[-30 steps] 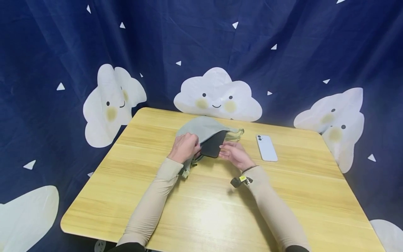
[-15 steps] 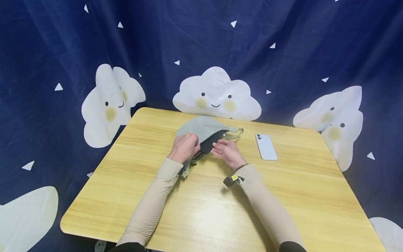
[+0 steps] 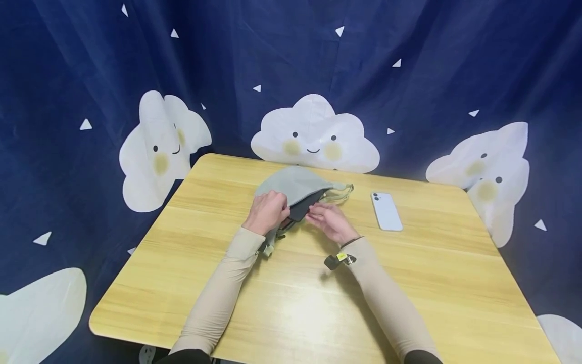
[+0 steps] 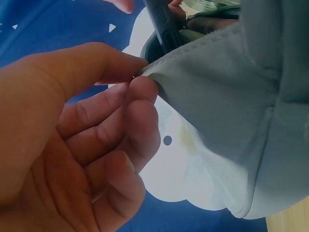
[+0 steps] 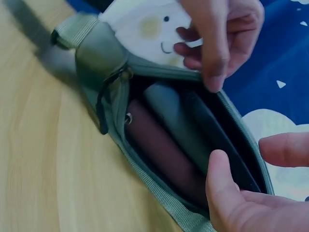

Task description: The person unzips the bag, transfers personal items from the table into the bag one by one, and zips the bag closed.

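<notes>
A grey-green waist bag (image 3: pixel 293 183) lies on the table with its zipped mouth facing me. My left hand (image 3: pixel 267 211) pinches the edge of the mouth between thumb and fingers, drawing the fabric (image 4: pixel 212 82) up. A black phone (image 3: pixel 301 208) sits mostly inside, one end at the opening. My right hand (image 3: pixel 331 221) is at that end, fingertips touching the phone. In the right wrist view its thumb overlaps the phone (image 5: pixel 217 128), while a finger stands apart beyond the bag's rim. Inside, a maroon item (image 5: pixel 161 147) and a dark greenish item (image 5: pixel 171 111) lie beside the phone.
A white phone (image 3: pixel 386 211) lies camera side up on the table (image 3: pixel 282 303), to the right of the bag. The bag's strap (image 3: pixel 341 193) trails to the right. Behind the table hangs a blue curtain (image 3: pixel 227 60) with clouds.
The black phone has slid deeper into the bag, and less of it shows. My right hand has shifted left toward the opening. The left hand keeps its pinch on the edge.
</notes>
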`<state>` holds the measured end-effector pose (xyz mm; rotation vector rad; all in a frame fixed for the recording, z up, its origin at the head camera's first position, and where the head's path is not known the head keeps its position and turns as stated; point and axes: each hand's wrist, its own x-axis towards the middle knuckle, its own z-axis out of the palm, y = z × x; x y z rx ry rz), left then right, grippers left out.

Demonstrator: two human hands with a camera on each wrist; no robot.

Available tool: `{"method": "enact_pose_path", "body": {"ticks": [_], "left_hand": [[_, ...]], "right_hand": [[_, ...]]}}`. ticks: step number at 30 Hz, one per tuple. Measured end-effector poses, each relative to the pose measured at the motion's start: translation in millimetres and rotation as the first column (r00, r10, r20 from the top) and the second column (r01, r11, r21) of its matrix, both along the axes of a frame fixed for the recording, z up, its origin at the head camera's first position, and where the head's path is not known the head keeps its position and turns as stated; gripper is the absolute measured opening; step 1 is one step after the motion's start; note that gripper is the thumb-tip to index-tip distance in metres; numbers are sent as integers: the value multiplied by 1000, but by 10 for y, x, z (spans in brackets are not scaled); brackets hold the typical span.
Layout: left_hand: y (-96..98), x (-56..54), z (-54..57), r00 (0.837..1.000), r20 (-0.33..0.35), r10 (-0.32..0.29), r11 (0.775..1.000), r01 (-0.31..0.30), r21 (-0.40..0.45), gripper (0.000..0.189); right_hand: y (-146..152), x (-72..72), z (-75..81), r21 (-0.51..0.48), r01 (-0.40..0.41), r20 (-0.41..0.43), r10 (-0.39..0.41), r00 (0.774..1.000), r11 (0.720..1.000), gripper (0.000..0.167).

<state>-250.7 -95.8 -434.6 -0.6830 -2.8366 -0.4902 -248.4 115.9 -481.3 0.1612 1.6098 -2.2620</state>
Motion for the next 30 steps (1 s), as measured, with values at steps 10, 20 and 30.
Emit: {"method": "enact_pose_path", "body": {"ticks": [10,20,30], "left_hand": [[9,-6,9,1000,-11,-2,1000,2,-2,32],[11,-4,17,1000,4,0,1000,0,-11,39],[6,-6,12,1000,4,-3,1000,3,-18,42]], "right_hand": [[20,44,61,-103,2,-2,-2,1000,995,30],[97,49,41,-93,-29,3,29,1000,995,46],[88,45,63,-158,-28,23,33,999,987,52]]}}
